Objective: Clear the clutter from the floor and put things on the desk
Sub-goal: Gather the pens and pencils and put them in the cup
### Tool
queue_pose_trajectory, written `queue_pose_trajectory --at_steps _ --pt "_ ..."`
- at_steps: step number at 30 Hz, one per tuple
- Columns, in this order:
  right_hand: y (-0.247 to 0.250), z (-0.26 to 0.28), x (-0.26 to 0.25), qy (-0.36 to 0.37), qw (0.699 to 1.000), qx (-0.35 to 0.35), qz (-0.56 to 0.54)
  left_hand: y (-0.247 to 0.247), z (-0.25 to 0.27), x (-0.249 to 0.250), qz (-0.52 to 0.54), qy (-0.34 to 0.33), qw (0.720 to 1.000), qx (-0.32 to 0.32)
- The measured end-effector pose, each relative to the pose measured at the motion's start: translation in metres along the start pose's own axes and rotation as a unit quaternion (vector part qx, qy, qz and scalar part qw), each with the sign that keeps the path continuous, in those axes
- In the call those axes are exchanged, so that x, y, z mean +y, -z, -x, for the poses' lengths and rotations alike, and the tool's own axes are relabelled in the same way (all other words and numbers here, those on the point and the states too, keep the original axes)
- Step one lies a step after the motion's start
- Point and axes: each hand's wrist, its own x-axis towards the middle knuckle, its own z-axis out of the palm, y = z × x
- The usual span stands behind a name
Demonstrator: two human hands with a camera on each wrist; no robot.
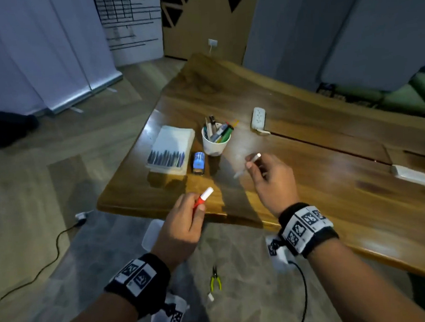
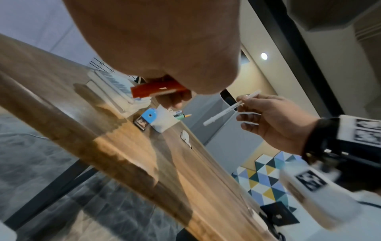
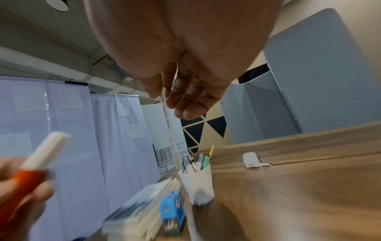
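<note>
The left hand (image 1: 183, 226) pinches a red marker (image 1: 203, 198) over the worktop (image 1: 306, 180) edge. The right hand (image 1: 271, 182) pinches a white pen (image 1: 252, 160) near the cup (image 1: 215, 142).

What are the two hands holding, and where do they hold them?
The left hand holds a red marker by its red barrel. The right hand pinches a thin white pen near its upper end.

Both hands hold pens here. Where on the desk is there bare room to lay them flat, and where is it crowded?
Bare wood lies on the desk between the white cup and the near edge, under the right hand, and rightward toward the white adapter. It is crowded around the cup: the blue stapler and booklet stack sit close to its left, the power strip behind.
</note>
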Motion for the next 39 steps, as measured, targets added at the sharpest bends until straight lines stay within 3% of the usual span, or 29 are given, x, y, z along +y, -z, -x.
queue_pose_trajectory --at_steps 4,8,13,16,20,24,28,33,36,39 --pt "-0.033 -0.100 -0.008 -0.053 0.998 0.030 -0.021 0.018 -0.047 -0.031 -0.011 0.029 0.999 0.012" --pt "-0.085 -0.175 0.011 -0.126 0.992 -0.002 0.003 0.037 -0.082 -0.059 -0.035 0.020 0.999 -0.003" --pt "-0.148 -0.210 0.041 -0.204 0.968 -0.115 0.088 0.042 -0.113 -0.085 -0.044 0.043 0.998 -0.016" --pt "-0.166 -0.207 0.049 -0.246 0.959 -0.125 0.071 0.036 -0.141 -0.087 -0.030 0.052 0.997 -0.041" --pt "-0.154 -0.172 0.045 -0.290 0.955 -0.064 0.008 0.023 -0.201 -0.075 -0.001 0.031 0.999 -0.031" --pt "-0.135 -0.095 0.037 -0.261 0.964 -0.028 -0.041 -0.001 -0.271 -0.063 -0.015 0.024 0.999 -0.020" --pt "-0.121 0.003 0.040 -0.246 0.964 -0.095 -0.035 -0.026 -0.314 -0.065 -0.082 0.019 0.995 -0.055" --pt "-0.112 0.092 0.039 -0.267 0.936 -0.227 -0.034 -0.053 -0.332 -0.084 -0.130 0.042 0.987 -0.086" --pt "-0.111 0.119 0.040 -0.276 0.928 -0.243 -0.063 -0.065 -0.328 -0.096 -0.152 0.072 0.980 -0.110" --pt "-0.112 0.132 0.045 -0.272 0.931 -0.234 -0.070 -0.071 -0.316 -0.098 -0.142 0.098 0.981 -0.089"
